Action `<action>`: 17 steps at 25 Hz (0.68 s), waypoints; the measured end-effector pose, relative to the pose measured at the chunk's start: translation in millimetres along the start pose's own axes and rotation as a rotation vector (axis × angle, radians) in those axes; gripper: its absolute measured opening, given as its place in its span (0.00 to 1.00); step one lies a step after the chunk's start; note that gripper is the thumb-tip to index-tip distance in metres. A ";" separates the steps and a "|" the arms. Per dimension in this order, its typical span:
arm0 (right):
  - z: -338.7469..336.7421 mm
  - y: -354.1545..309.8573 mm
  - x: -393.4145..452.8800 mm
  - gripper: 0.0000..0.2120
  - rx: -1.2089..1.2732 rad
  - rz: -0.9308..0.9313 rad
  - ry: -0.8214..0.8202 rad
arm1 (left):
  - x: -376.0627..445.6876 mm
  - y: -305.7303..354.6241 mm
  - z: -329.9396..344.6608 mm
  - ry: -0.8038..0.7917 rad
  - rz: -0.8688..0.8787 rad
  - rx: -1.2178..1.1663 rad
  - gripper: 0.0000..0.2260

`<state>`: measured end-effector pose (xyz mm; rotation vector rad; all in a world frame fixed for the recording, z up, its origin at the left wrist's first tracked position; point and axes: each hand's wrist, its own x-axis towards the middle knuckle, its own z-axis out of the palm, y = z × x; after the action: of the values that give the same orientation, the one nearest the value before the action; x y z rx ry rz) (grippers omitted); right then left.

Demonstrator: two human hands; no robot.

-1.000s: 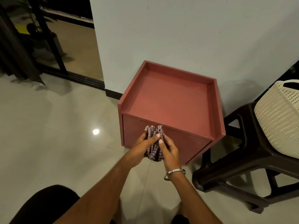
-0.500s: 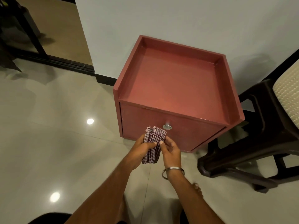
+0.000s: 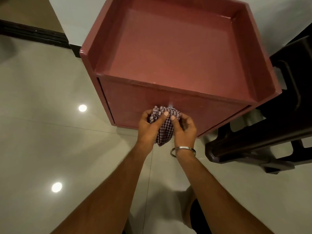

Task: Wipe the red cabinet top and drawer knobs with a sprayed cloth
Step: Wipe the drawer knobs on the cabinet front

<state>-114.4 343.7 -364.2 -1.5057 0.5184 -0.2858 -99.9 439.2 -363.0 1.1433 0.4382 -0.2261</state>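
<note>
The cabinet (image 3: pixel 168 48) is seen in the upper centre of the frame, its recessed top bare and its drawer front facing down-frame. The cloth (image 3: pixel 164 127), checked and bunched, is held at the centre of the frame against the drawer front. It is gripped from both sides: the left hand (image 3: pixel 148 130) is curled round its left half with the thumb laid across it, and the right hand (image 3: pixel 184 129) is curled round its right half. The knob (image 3: pixel 170 108) is almost wholly covered; only a sliver of metal rim is visible above the cloth.

The step in hand is judged to be the wiping of the knob. Whether the top is already wiped cannot be told. A twisting rub round the knob is judged to be called for next, with the cloth kept pressed on.
</note>
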 end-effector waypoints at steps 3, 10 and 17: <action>1.9 4.7 -2.6 0.09 0.010 -0.048 0.043 | 0.9 -2.6 1.1 -0.034 -0.032 -0.062 0.16; 1.5 0.4 2.6 0.11 -0.110 -0.119 -0.045 | 6.5 -8.0 3.5 -0.156 -0.196 -0.171 0.22; -8.2 4.9 11.0 0.13 -0.222 -0.120 -0.101 | 11.1 -15.1 -1.5 -0.155 -0.233 -0.136 0.19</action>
<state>-109.6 331.5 -370.5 -1.7611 0.3897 -0.2496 -96.3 435.0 -381.0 0.9335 0.4418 -0.4777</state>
